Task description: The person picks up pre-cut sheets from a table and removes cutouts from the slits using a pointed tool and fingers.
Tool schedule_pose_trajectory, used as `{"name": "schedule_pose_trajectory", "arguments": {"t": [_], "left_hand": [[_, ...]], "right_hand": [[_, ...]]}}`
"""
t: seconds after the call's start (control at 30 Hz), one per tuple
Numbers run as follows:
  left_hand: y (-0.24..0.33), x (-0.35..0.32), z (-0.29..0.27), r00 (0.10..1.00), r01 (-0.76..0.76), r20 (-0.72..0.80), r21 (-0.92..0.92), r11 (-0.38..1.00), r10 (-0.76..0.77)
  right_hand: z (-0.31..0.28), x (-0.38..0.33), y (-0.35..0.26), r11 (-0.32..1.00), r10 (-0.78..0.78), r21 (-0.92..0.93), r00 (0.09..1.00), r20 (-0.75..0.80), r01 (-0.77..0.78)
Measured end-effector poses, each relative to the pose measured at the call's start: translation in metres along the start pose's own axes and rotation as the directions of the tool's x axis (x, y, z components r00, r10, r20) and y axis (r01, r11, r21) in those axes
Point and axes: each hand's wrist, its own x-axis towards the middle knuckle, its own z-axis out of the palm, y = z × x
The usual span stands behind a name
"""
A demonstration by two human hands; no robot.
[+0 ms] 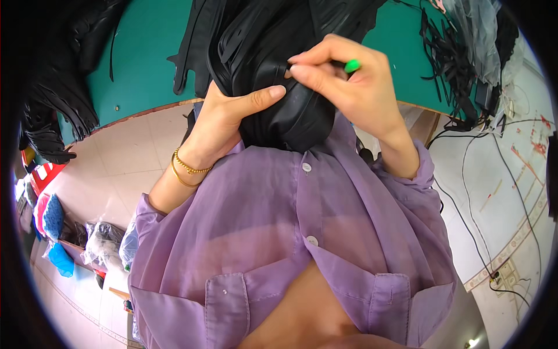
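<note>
A bundle of smooth black leather-like pieces (296,119) hangs over the table edge against my front. My left hand (247,107) is closed on its left side, thumb pressed flat on top and the other fingers hidden beneath. Above and to the right, my right hand (349,78) is closed, thumb and forefinger pinched together at a seam or edge of the black material. A slim dark tool with a bright green end (352,66) sticks out between its fingers; its working tip is hidden, so its kind is unclear.
The green table (142,75) bears more black pieces (58,116) at the left. Black strips (450,64) and clear plastic (476,23) lie at the right. Cables (465,174) run down the right side to a wall socket (504,276). Bagged items (104,244) stand at the lower left.
</note>
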Motion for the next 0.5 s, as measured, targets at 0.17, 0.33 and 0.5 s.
{"name": "schedule_pose_trajectory", "arguments": {"t": [0.17, 0.33, 0.5], "left_hand": [[-0.005, 0.002, -0.001, 0.998, -0.064, 0.003, 0.044, 0.997, 0.064], [0.001, -0.002, -0.001, 0.999, 0.015, -0.026, -0.144, 0.989, -0.019], [0.002, -0.001, -0.013, 0.998, 0.051, -0.024, -0.26, 0.964, -0.059]], "right_hand": [[-0.016, 0.018, 0.015, 0.834, 0.132, 0.543, 0.919, -0.371, 0.1], [-0.103, 0.033, 0.059, 0.213, 0.174, 0.976, 0.981, -0.08, 0.041], [-0.314, 0.059, 0.109, 0.242, 0.206, 0.902, 0.89, -0.407, 0.357]]}}
